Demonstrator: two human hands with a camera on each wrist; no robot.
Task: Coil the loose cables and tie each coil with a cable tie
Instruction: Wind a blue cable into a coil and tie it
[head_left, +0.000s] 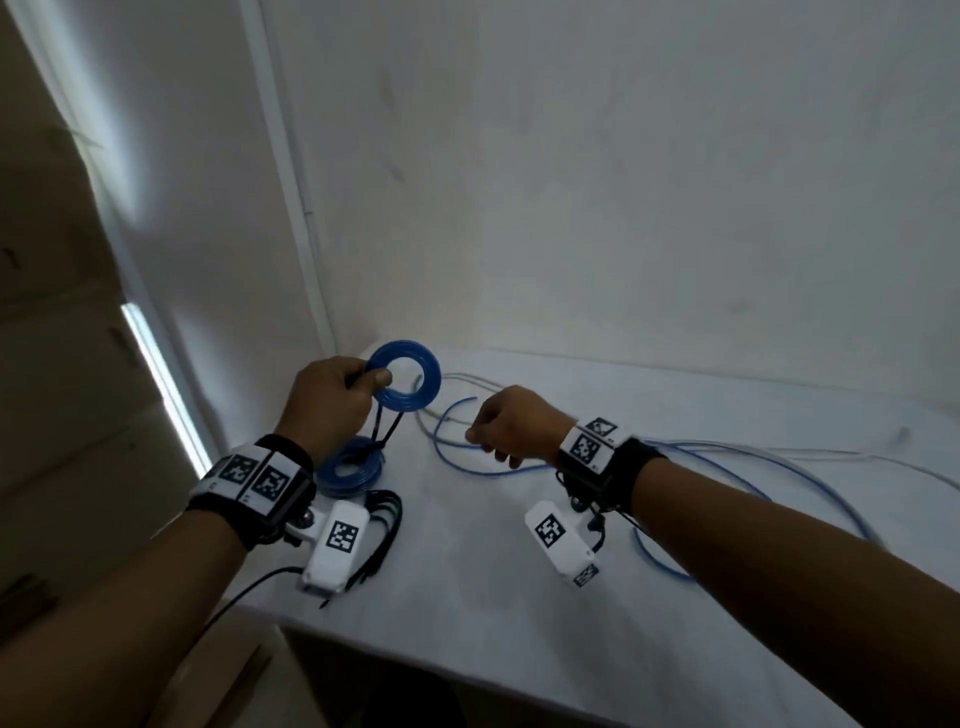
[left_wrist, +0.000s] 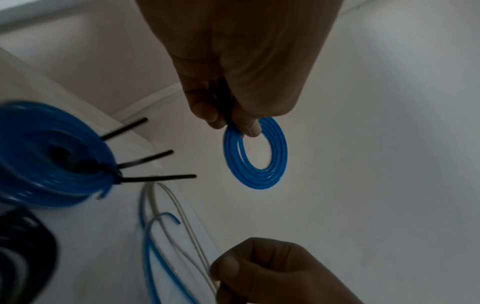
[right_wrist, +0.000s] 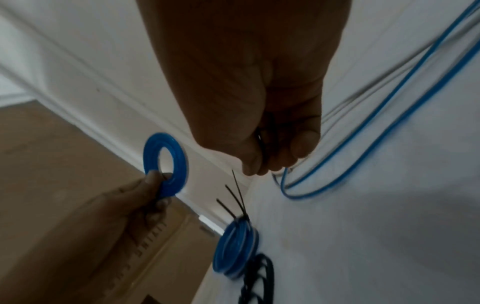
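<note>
no readable text, only black-and-white square marker codes on wrist bands (head_left: 254, 478)

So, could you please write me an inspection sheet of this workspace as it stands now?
Surface: white table set into a corner between white walls.
Job's things: small blue coil held up above the table; a stack of blue coils lying on the table with black tie tails sticking out; bundle of black cable ties beside the stack.
Clutter: nothing seen.
Grippers: left hand pinches the small blue coil; right hand is curled round something thin and dark, which cannot be identified.
Cables: loose blue cable and white cable trailing uncoiled across the table.
Surroundings: brown cardboard at the left, beyond the wall edge.
</note>
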